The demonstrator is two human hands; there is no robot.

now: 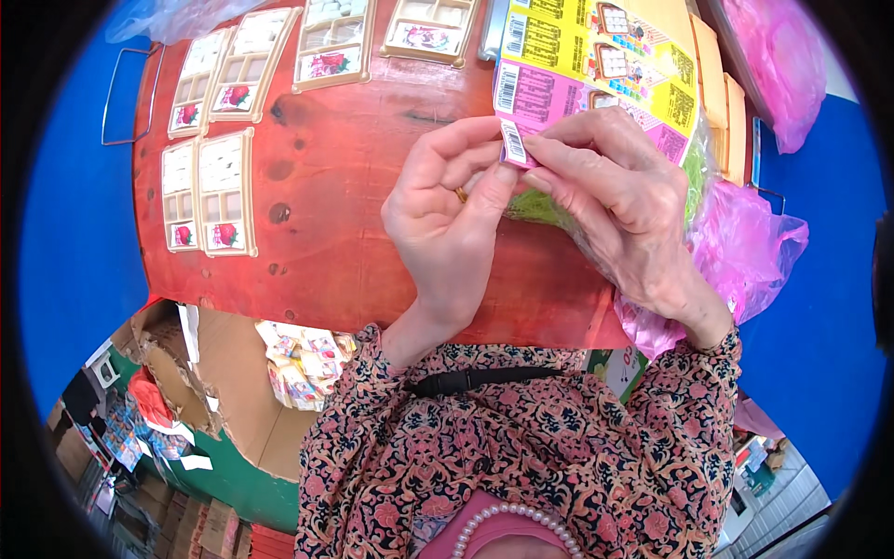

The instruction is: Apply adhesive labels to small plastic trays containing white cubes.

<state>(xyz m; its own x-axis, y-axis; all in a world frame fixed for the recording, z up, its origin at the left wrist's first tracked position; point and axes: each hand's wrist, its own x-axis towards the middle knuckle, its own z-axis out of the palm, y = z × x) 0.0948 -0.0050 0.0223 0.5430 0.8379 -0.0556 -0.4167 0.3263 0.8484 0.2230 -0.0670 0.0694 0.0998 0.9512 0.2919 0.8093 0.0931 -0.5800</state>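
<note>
A sheet of printed labels (643,84), yellow and pink with barcodes, lies at the far right of the red table. Both hands meet at its near left corner, where a small barcode label (514,142) is bent up. My left hand (447,210) is closed in a pinch on that label from the left, a ring on one finger. From the right, my right hand (629,200) pinches the same label's edge between thumb and fingers. Whether the label has come off the sheet cannot be made out. Green shredded filler (540,207) shows under the right hand.
Several beige compartment trays (227,191) with white pieces and strawberry pictures stand on the red table (345,224) at left and back. Pink plastic bags (745,242) lie at right. Below left is a cardboard box (237,373) with printed packets (303,363).
</note>
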